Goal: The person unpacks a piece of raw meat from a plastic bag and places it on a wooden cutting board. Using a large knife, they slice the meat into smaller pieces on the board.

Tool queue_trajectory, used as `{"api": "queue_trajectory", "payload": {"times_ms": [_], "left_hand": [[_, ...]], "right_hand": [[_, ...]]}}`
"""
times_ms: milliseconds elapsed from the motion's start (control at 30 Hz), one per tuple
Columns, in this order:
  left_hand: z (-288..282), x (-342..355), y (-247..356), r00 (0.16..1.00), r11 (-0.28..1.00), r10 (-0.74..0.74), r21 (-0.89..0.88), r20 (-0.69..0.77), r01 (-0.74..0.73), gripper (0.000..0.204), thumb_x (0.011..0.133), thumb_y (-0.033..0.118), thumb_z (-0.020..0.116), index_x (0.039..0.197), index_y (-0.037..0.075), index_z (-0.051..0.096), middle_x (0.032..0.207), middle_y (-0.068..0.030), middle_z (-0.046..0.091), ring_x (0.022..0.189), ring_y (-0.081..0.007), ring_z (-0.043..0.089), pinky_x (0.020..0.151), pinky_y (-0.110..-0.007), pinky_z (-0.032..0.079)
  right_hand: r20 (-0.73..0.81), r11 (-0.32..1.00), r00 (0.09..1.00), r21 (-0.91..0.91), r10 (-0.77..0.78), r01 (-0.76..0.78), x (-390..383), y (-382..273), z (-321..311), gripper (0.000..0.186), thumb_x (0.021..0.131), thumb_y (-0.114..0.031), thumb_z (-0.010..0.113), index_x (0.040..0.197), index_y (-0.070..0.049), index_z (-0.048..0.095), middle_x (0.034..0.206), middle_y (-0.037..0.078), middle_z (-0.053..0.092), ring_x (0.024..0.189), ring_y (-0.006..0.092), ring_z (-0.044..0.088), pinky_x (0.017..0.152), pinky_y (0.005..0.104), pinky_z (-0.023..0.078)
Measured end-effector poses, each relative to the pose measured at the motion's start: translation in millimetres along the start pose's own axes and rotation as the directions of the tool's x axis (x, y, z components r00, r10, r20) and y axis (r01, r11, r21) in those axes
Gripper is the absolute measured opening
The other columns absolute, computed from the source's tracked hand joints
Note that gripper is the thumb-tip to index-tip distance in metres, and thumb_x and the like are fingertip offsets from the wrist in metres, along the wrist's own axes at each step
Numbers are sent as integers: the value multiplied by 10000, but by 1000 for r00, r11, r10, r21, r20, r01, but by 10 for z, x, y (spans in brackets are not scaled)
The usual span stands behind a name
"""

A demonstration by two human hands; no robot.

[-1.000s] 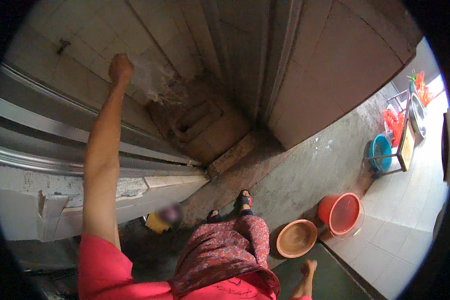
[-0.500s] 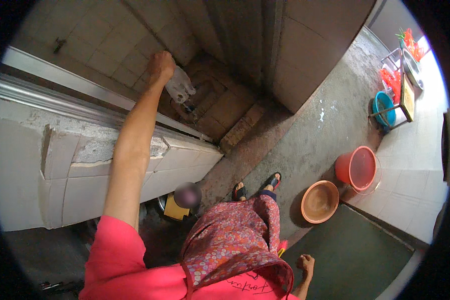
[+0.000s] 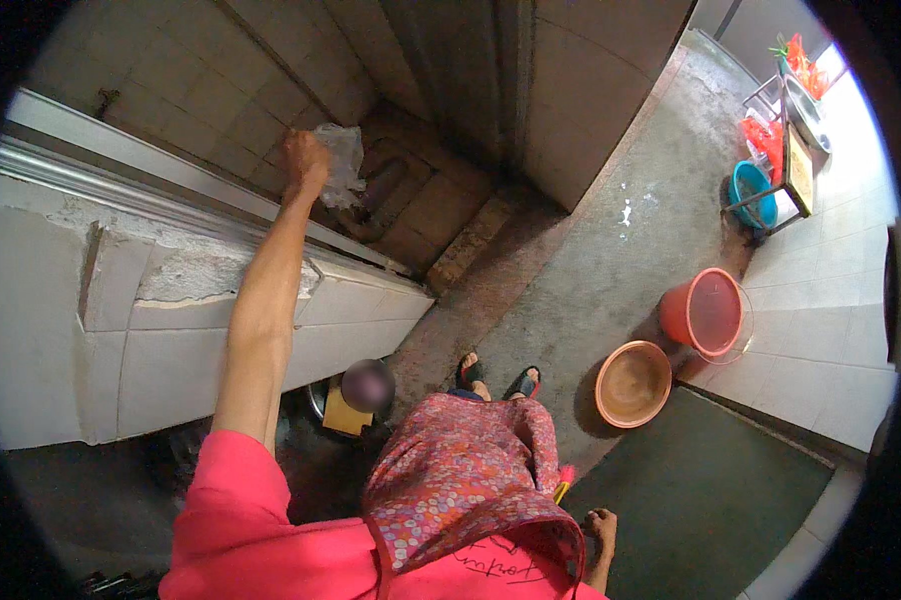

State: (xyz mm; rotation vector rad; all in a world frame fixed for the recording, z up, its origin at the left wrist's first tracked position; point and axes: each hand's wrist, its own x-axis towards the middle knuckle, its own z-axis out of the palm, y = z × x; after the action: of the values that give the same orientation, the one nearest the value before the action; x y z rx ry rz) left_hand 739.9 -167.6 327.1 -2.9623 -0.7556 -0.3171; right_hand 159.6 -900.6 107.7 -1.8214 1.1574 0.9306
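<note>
My left arm is stretched far forward over a low tiled wall. At its end my left hand [image 3: 307, 162] is closed round the gathered part of a thin, clear plastic bag [image 3: 343, 168]. The bag hangs open and crumpled beside the fist, above the dark tiled floor of a recess; I cannot make out anything inside it. Low at my right side, my right hand [image 3: 601, 526] hangs with loosely curled fingers and nothing visible in them. Close to it, a small pink-and-yellow item [image 3: 566, 483] shows at the edge of my flowered apron [image 3: 461, 460].
A metal-railed tiled wall [image 3: 201, 330] separates me from the recess. On the right stand an orange basin [image 3: 634, 385], a red bucket [image 3: 706, 312] and a small table [image 3: 799, 170] with a blue basin [image 3: 754, 195]. A dark green mat [image 3: 711, 500] lies nearer. A yellow box [image 3: 347, 415] is by the wall.
My left hand has shifted slightly left and down, and the bag has spread wider beside it. My feet have come more side by side. The view has turned slightly.
</note>
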Motion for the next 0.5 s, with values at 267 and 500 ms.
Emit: {"api": "queue_trajectory", "payload": {"times_ms": [267,500], "left_hand": [[-146,-177,-147,813,960,270,83,-515,-267,152,830,48,636,929,-33,717,1050,-220,675,1077,-391,606,1015,-452,469],[33,-97,-304,908,959,253,209,-333,-190,162,853,54,623,965,-37,698,1047,-213,676,1096,-392,602,1026,-466,462]], "right_hand": [[-20,991,994,-79,-110,109,129,-439,-224,223,916,-104,661,1057,67,681,871,158,718,703,209,701,616,351,562],[-12,938,943,-113,-332,329,433,-740,-497,237,925,-131,623,1067,57,657,804,104,685,650,215,698,543,313,529]]}}
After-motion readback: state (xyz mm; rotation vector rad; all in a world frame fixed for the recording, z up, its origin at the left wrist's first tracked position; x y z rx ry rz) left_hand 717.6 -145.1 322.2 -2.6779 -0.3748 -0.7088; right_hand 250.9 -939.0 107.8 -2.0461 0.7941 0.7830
